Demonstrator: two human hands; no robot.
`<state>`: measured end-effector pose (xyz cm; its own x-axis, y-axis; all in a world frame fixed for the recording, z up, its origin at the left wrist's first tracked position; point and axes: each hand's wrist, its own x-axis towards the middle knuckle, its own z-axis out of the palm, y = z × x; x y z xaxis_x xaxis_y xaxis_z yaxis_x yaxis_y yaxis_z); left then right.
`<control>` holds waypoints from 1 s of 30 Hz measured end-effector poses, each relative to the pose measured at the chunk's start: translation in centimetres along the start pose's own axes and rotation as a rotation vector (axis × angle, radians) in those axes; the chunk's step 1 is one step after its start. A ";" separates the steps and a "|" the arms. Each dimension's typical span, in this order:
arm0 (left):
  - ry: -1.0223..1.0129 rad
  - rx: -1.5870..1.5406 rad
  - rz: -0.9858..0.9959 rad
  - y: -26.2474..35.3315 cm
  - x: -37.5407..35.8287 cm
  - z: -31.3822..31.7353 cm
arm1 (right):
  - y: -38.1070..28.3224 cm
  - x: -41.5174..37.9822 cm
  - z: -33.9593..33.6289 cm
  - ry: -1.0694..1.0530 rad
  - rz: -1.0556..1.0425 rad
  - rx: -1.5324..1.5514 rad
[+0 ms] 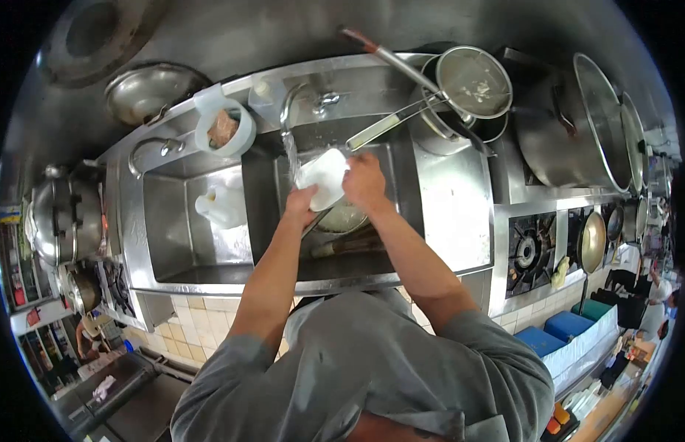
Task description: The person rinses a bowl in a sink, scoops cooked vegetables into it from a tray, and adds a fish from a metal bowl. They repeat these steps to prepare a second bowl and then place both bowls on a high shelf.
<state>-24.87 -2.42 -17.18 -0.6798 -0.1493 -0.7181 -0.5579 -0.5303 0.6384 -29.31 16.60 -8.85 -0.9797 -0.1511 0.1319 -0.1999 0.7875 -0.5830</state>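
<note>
Over the right sink basin, a white plastic container (324, 179) is tilted between my two hands. My left hand (302, 204) grips its lower left edge, fingers mostly hidden beneath it. My right hand (364, 182) is closed at its right edge; whether it also holds a small scrubber I cannot make out. Water runs from the faucet (290, 110) just left of the container. Below my hands, a round strainer or bowl (344, 218) and a brush-like tool with a wooden handle (346, 243) lie in the basin (403, 221).
A white jug (221, 206) lies in the left basin. Behind it stands a plastic tub (243, 132) with a brownish thing inside. At the back right, a mesh strainer (473, 81) and a long-handled tool (401, 66) rest over pots. Further right are a large pot (563, 132) and a burner (530, 250).
</note>
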 end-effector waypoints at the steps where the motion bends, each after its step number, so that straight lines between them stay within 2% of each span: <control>1: -0.022 0.012 -0.002 -0.9 1.9 -1.4 | -0.4 0.6 0.1 0.010 -0.022 -0.059; 2: -0.076 0.077 0.058 -1.9 4.5 -3.1 | -2.8 1.1 -1.3 -0.073 0.031 0.018; 3: -0.128 0.137 0.117 -2.2 6.3 -4.0 | -2.2 1.9 3.1 -0.028 -0.048 0.108; 4: -0.144 0.146 0.115 -1.8 7.4 -4.6 | -4.6 2.4 3.5 0.028 -0.024 0.446; 5: -0.225 -0.250 0.090 -1.2 8.1 -5.4 | -6.6 3.5 5.1 -0.074 0.033 0.668; 6: -0.300 -0.646 0.063 -0.7 8.5 -5.6 | -7.8 4.4 6.5 -0.170 0.057 0.755; 7: -0.306 -0.640 0.065 -0.1 8.3 -4.9 | -9.5 4.8 6.7 -0.450 0.556 1.504; 10: -0.027 0.668 0.569 4.2 3.5 -1.5 | -8.1 7.2 6.2 -0.462 0.555 1.577; 11: 0.083 1.101 0.725 5.7 1.8 -0.1 | -6.7 8.9 6.8 -0.261 0.432 1.243; 12: 0.210 1.532 0.863 6.7 0.6 0.8 | -3.9 11.0 7.6 -0.086 0.332 1.046; 13: 0.148 1.503 0.807 7.1 -0.3 1.5 | -1.9 13.0 7.4 0.287 0.175 0.742; 14: 0.155 1.508 0.805 7.2 -0.6 1.5 | 0.3 15.7 8.1 0.330 0.118 0.647; 16: 0.069 1.502 0.995 7.4 -1.3 1.9 | 3.0 19.6 8.2 0.379 0.057 0.557; 18: 0.139 1.508 0.985 8.0 -3.3 2.9 | 4.1 21.4 7.6 -0.350 0.373 1.286; 19: 0.164 1.441 1.058 8.0 -3.4 2.3 | 4.4 22.1 6.7 -0.366 0.372 1.295; 20: 0.196 1.378 1.121 7.8 -3.8 1.3 | 4.3 22.4 5.6 -0.456 0.428 1.067; 21: 0.252 1.323 1.031 7.6 -3.9 0.8 | 4.3 22.4 5.5 -0.542 0.470 0.835; 22: 0.273 1.336 1.009 7.8 -4.7 0.3 | 4.4 21.8 6.4 -0.570 0.472 0.846; 24: 0.264 1.305 1.190 8.8 -6.1 0.2 | 5.1 20.5 8.1 -0.355 0.321 0.468; 25: 0.271 1.311 1.187 8.9 -6.7 0.1 | 5.5 18.3 9.3 -0.360 0.318 0.474; 27: 0.360 1.192 1.237 9.2 -8.0 -0.4 | 6.8 12.4 12.9 -0.262 -0.059 0.659; 29: 0.313 1.273 1.329 9.4 -10.2 0.2 | 2.1 2.5 5.9 -0.533 0.052 0.911; 30: 0.267 1.356 1.403 8.8 -11.5 0.3 | 1.2 0.5 4.5 -0.523 0.056 0.907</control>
<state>-22.12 -5.12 -3.24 -0.8869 0.0065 0.4619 0.1941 0.9126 0.3599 -30.10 14.77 -13.12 -0.8291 -0.5383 -0.1509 0.1208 0.0910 -0.9885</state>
